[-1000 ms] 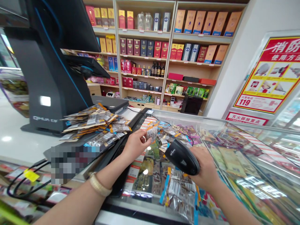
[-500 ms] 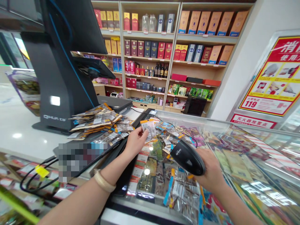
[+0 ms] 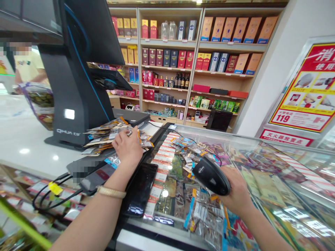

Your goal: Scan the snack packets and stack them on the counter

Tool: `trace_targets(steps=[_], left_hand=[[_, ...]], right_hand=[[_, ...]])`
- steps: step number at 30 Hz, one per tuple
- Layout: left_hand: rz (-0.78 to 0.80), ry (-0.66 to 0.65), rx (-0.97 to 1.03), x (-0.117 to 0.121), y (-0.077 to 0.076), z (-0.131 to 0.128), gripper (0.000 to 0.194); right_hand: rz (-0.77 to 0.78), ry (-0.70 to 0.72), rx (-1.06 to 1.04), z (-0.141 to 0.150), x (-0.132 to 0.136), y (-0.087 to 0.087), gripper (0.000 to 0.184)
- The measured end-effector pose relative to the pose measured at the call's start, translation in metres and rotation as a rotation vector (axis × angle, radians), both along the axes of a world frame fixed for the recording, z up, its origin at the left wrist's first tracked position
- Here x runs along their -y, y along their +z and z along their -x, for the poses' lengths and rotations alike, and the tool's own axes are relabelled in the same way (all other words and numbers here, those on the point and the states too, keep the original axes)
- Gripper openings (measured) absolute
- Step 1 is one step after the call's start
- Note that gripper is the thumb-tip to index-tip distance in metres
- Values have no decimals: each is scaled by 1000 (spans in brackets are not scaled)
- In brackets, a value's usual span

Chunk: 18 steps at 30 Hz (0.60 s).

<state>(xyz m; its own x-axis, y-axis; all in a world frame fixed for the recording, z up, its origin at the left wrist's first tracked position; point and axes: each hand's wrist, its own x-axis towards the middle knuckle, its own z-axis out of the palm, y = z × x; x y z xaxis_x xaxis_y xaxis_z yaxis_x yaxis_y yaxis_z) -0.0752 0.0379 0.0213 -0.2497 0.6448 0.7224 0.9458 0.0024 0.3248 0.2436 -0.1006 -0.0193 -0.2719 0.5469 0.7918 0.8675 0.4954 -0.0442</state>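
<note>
My left hand [image 3: 128,146] rests palm down on a heap of small snack packets [image 3: 104,134] at the foot of a black checkout terminal [image 3: 78,87]. Its fingers curl over a packet at the heap's right edge, so it looks closed on that packet. My right hand [image 3: 234,195] grips a black barcode scanner [image 3: 210,175], its head pointing left over the glass counter [image 3: 274,181]. More loose snack packets [image 3: 188,155] lie scattered on the glass between my hands, and another bunch [image 3: 205,216] lies near the front edge.
A black tablet [image 3: 140,188] lies flat beside my left forearm. Cables with a yellow tag [image 3: 54,188] run off the counter's left. Shelves of boxed goods and bottles [image 3: 183,59] fill the back wall. A red fire-safety poster [image 3: 306,90] hangs at right. A person stands far left.
My left hand carried the packet it held over the glass leftward and down onto the heap by the terminal. The right hand with the scanner stayed nearly still.
</note>
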Motion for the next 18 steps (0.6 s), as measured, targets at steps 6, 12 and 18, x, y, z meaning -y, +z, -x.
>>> trace_targets(steps=[6,12,18], left_hand=[[34,-3,-33,-3,-7,-1,48],[-44,-42,-36,-7,-9,-2,52],[-65,-458,-16,13,-2,-30,46]], right_hand=[[-64,-24,-22,-2,-2,0,20],[-76,-60,-36,-7,-3,-2,21],[-83,-86,-71,-7,-3,-1,17]])
